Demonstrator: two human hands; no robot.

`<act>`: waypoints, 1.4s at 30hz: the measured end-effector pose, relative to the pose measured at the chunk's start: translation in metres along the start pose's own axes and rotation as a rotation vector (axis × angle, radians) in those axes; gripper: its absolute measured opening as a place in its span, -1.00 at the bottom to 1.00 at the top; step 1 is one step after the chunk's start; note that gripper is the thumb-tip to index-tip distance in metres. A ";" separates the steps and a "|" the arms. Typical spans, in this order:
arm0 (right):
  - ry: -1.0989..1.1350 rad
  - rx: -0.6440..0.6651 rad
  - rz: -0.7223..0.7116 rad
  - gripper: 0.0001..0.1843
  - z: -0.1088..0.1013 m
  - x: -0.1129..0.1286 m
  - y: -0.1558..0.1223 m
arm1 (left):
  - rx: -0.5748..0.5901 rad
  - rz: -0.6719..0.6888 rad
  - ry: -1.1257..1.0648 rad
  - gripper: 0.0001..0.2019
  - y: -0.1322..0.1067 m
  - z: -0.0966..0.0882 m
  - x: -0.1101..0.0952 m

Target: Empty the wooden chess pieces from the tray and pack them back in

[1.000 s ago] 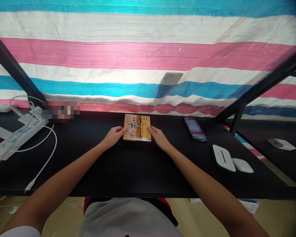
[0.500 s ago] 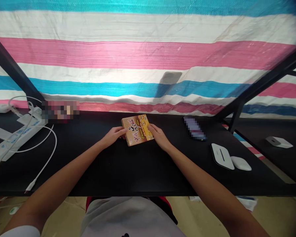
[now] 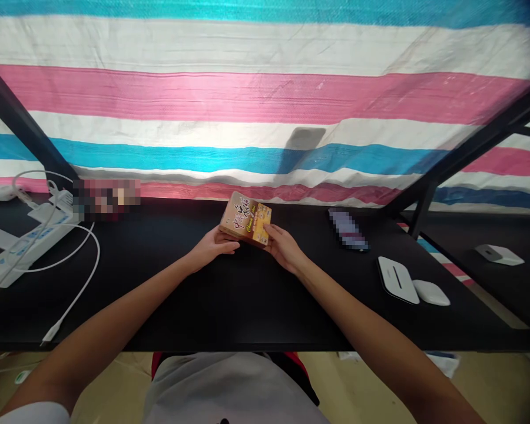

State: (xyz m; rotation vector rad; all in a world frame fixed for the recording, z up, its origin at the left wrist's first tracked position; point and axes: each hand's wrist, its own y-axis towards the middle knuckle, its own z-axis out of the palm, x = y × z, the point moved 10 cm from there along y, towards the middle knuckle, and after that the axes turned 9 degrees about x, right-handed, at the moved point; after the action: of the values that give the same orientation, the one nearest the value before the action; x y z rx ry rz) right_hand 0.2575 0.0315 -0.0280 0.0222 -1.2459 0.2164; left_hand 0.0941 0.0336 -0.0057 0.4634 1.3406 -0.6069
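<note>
A small flat brown and yellow box (image 3: 246,221) with black lettering is lifted off the black table (image 3: 229,294) and tilted, its far edge raised. My left hand (image 3: 212,248) grips its left underside, fingers curled beneath it. My right hand (image 3: 283,247) pinches its right edge between thumb and fingers. Both hands sit near the table's far middle, close to the striped tarp.
A white power strip (image 3: 22,247) with white cables (image 3: 75,259) lies at the left. A blurred dark item (image 3: 348,229) rests right of the box. Two white devices (image 3: 400,280) sit further right, another (image 3: 499,253) on the neighbouring table. Black frame bars cross both sides.
The box lay flat on the table between my hands; it has been turned, then lifted and tilted up, with both hands now gripping it.
</note>
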 end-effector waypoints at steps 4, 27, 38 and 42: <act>-0.035 0.161 0.103 -0.60 0.020 -0.007 -0.005 | -0.186 0.106 -0.123 -0.56 -0.003 -0.014 -0.011; -0.243 0.309 0.129 -0.64 0.022 -0.001 -0.006 | -0.269 0.033 -0.217 -0.56 0.001 -0.035 0.005; -0.262 0.307 0.135 -0.58 0.017 -0.006 -0.003 | -0.162 -0.016 -0.040 -0.57 0.006 -0.038 0.007; -0.266 0.305 0.139 -0.62 0.017 -0.006 -0.002 | -0.179 -0.021 -0.028 -0.56 0.006 -0.038 0.008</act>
State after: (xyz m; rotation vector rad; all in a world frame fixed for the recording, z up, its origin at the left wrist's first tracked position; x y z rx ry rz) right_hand 0.2403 0.0258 -0.0284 0.2343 -1.4707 0.5371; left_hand 0.0699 0.0610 -0.0202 0.2946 1.3603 -0.5035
